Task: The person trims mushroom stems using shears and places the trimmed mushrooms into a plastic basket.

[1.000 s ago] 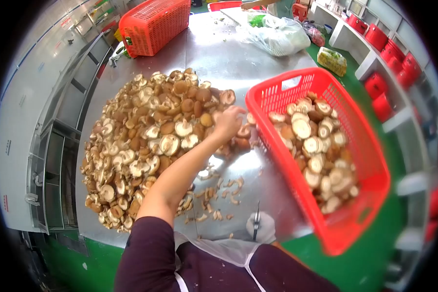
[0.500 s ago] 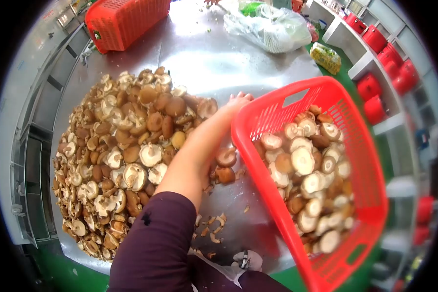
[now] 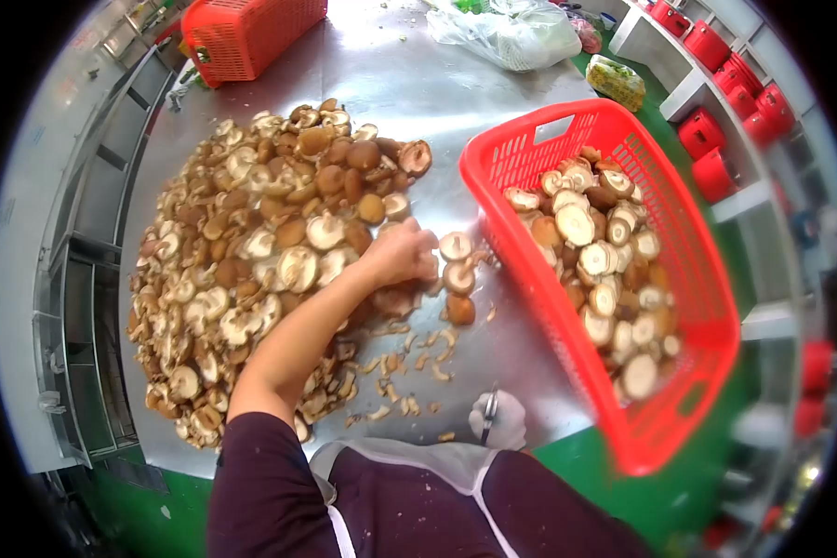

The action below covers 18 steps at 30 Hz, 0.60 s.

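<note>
My left hand, bare, is at the right edge of a large heap of brown mushrooms. Its fingers are curled downward, and whatever they hold is hidden. A few loose mushrooms lie just right of it on the metal table. My right hand, in a white glove, is low near the table's front edge, closed on a small knife. The red basket at the right holds mushrooms with pale, cut stem ends. Cut stem pieces lie between the heap and my right hand.
Another red basket stands at the table's back left. A clear plastic bag lies at the back, with a yellow-green package beyond the table's right edge. Red pots line the shelf at the right.
My left hand has moved from beside the red basket's left rim back to the heap's edge. The view has shifted, and the other person's hand at the far end is out of sight.
</note>
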Each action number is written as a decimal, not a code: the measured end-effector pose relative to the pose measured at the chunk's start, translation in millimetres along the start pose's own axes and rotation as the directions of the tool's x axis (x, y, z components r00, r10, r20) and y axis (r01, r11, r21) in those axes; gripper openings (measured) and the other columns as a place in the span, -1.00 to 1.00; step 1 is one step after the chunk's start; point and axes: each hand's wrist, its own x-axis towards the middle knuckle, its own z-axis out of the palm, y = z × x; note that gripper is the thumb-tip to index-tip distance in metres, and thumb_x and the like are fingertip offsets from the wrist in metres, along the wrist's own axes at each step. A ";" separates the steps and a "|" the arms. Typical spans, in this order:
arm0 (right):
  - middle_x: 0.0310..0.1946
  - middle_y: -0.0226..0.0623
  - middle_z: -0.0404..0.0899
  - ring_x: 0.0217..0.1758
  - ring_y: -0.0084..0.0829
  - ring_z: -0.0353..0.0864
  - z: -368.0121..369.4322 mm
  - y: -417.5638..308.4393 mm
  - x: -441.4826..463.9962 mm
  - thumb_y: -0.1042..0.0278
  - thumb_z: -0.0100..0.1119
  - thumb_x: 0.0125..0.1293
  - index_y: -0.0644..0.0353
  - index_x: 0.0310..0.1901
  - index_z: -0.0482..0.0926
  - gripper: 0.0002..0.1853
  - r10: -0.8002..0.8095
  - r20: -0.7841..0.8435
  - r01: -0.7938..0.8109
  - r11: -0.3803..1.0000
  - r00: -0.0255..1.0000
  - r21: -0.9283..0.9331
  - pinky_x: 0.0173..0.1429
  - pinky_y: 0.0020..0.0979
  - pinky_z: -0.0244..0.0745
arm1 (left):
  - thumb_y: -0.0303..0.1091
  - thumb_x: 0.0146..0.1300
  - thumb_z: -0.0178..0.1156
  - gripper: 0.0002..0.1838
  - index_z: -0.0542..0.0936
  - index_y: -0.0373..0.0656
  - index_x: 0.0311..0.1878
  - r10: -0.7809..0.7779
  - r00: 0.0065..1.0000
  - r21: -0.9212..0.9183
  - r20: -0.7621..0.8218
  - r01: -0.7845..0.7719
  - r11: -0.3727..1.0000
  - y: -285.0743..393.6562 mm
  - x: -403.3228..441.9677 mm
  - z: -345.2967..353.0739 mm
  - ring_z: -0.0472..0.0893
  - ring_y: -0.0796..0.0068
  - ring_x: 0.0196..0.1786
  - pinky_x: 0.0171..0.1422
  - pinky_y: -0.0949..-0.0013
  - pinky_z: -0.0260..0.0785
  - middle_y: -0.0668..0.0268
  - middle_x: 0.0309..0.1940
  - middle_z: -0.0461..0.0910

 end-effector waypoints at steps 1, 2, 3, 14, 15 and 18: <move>-0.68 -0.29 0.39 -0.61 -0.26 0.49 -0.6 -6.5 2.0 0.48 0.30 -0.07 0.13 -0.56 0.41 -0.80 0.028 -0.005 -0.028 1.000 1.000 0.008 -0.48 -0.29 0.39 | -0.20 0.01 0.40 -0.59 0.56 -0.04 -0.05 -0.052 0.993 -0.139 -0.110 0.037 0.990 7.3 -18.3 -2.0 0.49 0.20 0.08 0.14 0.18 0.37 0.17 -0.06 0.45; -0.68 -0.28 0.40 -0.60 -0.23 0.49 2.4 -4.9 2.2 0.47 0.30 -0.06 0.13 -0.56 0.41 -0.80 -0.040 -0.068 0.040 0.999 0.997 0.003 -0.47 -0.27 0.39 | -0.19 0.13 0.35 -0.63 0.54 -0.12 -0.05 0.013 0.960 -0.258 -0.279 -0.088 0.962 -0.2 -31.7 6.0 0.54 0.34 -0.01 0.09 0.28 0.40 0.21 -0.09 0.45; -0.67 -0.27 0.40 -0.59 -0.21 0.48 6.1 0.6 -0.7 0.45 0.31 -0.05 0.12 -0.56 0.42 -0.81 -0.101 -0.126 0.101 0.995 0.987 -0.006 -0.46 -0.26 0.40 | -0.09 0.36 0.16 -0.66 0.53 -0.14 0.02 -0.146 0.952 -0.638 -0.269 -0.063 0.767 -4.4 -47.2 21.8 0.53 0.52 -0.20 -0.12 0.42 0.42 0.30 -0.18 0.49; -0.39 -0.17 0.60 -0.29 -0.07 0.61 7.9 -87.2 1.7 0.21 0.35 0.02 0.10 -0.28 0.57 -0.74 -0.207 0.284 0.286 0.918 0.936 -0.274 -0.19 -0.15 0.53 | -0.40 0.41 0.06 -0.66 0.34 -0.22 0.20 -0.587 0.797 -0.968 -0.141 -0.236 -0.087 44.8 -213.2 65.6 0.63 0.37 -0.05 0.07 0.31 0.57 0.23 0.01 0.55; -0.38 -0.15 0.60 -0.28 -0.05 0.61 7.6 -97.5 0.6 0.20 0.32 0.05 0.11 -0.28 0.56 -0.75 -0.177 0.312 0.274 0.913 0.933 -0.301 -0.18 -0.14 0.52 | -0.39 0.42 0.05 -0.69 0.35 -0.22 0.17 -0.642 0.752 -0.966 -0.151 -0.251 -0.067 50.4 -219.3 72.0 0.63 0.37 -0.05 0.08 0.31 0.56 0.23 0.00 0.55; -0.40 -0.07 0.62 -0.29 0.02 0.61 5.2 -113.3 -2.8 0.07 0.22 0.14 0.15 -0.30 0.54 -0.70 -0.105 0.363 0.262 0.871 0.926 -0.416 -0.20 -0.06 0.50 | -0.34 0.45 0.01 -0.77 0.34 -0.22 0.08 -0.726 0.652 -0.944 -0.220 -0.330 -0.010 67.2 -230.9 88.5 0.60 0.39 -0.01 0.09 0.30 0.55 0.19 -0.01 0.53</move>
